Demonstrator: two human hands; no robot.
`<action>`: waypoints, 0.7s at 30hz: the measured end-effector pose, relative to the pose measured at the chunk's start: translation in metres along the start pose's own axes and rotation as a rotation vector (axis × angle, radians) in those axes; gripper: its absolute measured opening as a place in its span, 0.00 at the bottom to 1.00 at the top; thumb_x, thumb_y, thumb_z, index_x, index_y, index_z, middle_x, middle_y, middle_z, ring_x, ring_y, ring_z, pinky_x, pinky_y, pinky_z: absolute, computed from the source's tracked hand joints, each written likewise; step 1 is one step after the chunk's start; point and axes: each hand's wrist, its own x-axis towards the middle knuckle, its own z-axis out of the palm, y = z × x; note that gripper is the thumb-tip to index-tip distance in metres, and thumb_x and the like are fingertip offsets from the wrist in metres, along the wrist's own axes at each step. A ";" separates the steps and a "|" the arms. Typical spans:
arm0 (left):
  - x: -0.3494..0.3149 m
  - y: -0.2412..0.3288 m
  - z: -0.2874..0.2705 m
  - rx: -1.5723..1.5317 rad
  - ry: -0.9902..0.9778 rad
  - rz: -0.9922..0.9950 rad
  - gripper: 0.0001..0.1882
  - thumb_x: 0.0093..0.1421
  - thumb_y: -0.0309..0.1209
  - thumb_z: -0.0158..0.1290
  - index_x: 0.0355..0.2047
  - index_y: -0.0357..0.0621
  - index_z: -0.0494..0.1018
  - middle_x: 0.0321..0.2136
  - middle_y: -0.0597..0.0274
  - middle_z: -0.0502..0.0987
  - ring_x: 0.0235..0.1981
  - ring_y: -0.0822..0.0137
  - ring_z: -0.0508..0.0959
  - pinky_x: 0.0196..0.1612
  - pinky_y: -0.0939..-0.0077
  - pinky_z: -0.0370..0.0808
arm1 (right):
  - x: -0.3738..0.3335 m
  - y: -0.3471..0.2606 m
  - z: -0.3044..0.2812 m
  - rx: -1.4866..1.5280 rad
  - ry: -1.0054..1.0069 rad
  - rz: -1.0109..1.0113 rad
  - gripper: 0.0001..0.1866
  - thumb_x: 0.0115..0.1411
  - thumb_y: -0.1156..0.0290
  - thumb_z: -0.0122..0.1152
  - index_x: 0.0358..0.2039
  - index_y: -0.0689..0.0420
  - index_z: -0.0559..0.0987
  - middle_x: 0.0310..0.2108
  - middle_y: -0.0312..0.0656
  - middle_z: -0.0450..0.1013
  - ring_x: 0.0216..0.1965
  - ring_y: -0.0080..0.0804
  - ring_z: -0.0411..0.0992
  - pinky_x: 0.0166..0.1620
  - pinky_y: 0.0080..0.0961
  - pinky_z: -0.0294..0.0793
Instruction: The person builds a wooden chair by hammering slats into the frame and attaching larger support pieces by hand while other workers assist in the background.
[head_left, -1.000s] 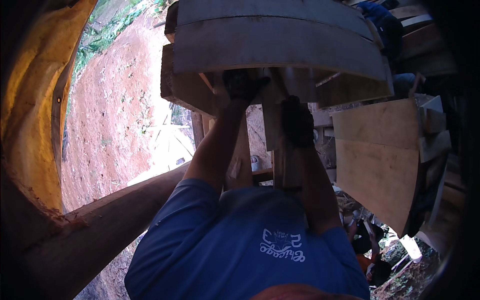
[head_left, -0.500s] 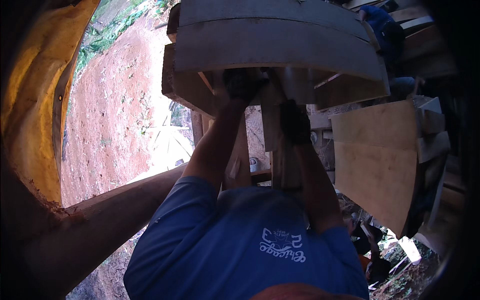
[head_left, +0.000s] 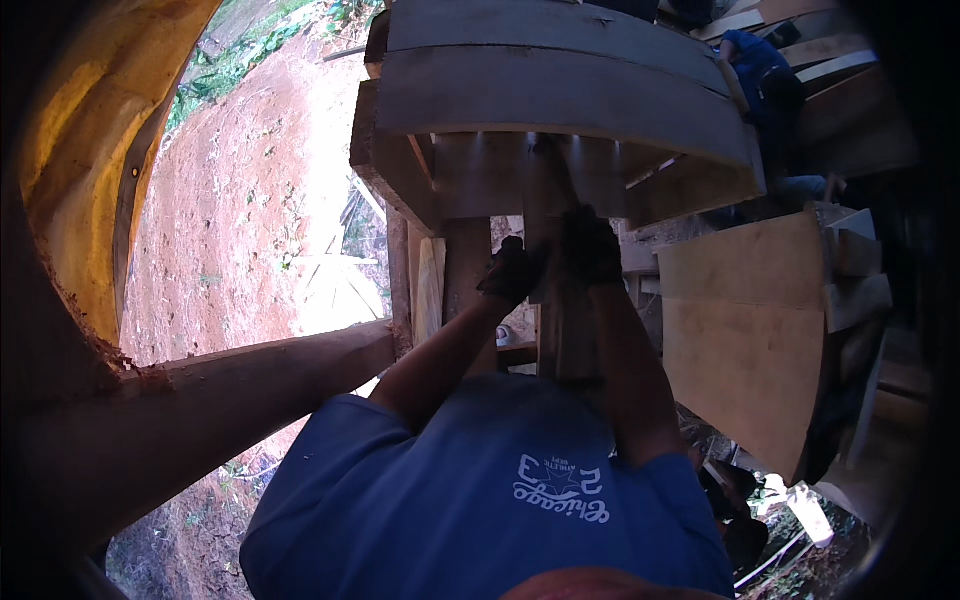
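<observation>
From where I stand, I see the person in a blue T-shirt bending over a wooden box, whose curved front boards hide much of its inside. The right hand, in a dark glove, is closed firmly around a long-handled tool; this tool reaches up under the edge of the box (its far end is too dark for me to recognise). The left hand, gloved also, is half curled just beside an upright board below the box, and I cannot tell whether it holds something.

On the left, a thick wooden beam crosses low and blocks that side; beyond it rises a reddish earth slope, partly covered by a yellow sheet. On the right, near the right arm, a panel of two wide boards narrows the space. Farther, a co-worker in blue is beside scattered planks.
</observation>
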 end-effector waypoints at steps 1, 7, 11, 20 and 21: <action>0.010 -0.004 0.003 -0.082 -0.009 0.029 0.39 0.66 0.62 0.50 0.56 0.36 0.70 0.55 0.34 0.76 0.55 0.33 0.77 0.55 0.44 0.74 | -0.002 0.006 0.005 -0.067 0.007 -0.062 0.16 0.73 0.54 0.48 0.44 0.53 0.76 0.42 0.50 0.75 0.37 0.57 0.78 0.39 0.52 0.80; 0.053 -0.032 0.028 -0.183 0.012 0.129 0.37 0.72 0.60 0.41 0.50 0.32 0.76 0.48 0.37 0.81 0.54 0.42 0.80 0.57 0.50 0.74 | -0.012 -0.005 0.001 -0.059 0.236 -0.146 0.15 0.72 0.56 0.49 0.42 0.53 0.77 0.40 0.50 0.78 0.38 0.57 0.79 0.39 0.52 0.79; 0.054 -0.034 0.029 -0.076 0.015 0.209 0.37 0.74 0.58 0.37 0.46 0.31 0.77 0.46 0.34 0.80 0.52 0.39 0.80 0.55 0.48 0.74 | -0.012 -0.019 -0.001 -0.069 0.201 0.127 0.13 0.72 0.57 0.51 0.40 0.52 0.77 0.39 0.52 0.79 0.38 0.57 0.80 0.38 0.53 0.78; 0.075 -0.049 0.047 -0.062 -0.085 0.177 0.42 0.71 0.63 0.34 0.54 0.30 0.74 0.53 0.28 0.76 0.59 0.36 0.74 0.61 0.46 0.71 | -0.004 -0.037 -0.039 0.083 0.182 0.010 0.15 0.72 0.53 0.52 0.40 0.52 0.77 0.31 0.53 0.79 0.36 0.57 0.80 0.36 0.52 0.78; 0.075 -0.047 0.047 -0.075 -0.066 0.140 0.43 0.71 0.63 0.34 0.54 0.30 0.74 0.52 0.28 0.77 0.59 0.36 0.74 0.61 0.46 0.72 | 0.000 -0.041 -0.044 0.101 0.152 0.087 0.15 0.72 0.53 0.52 0.40 0.51 0.77 0.31 0.52 0.80 0.36 0.56 0.80 0.36 0.51 0.78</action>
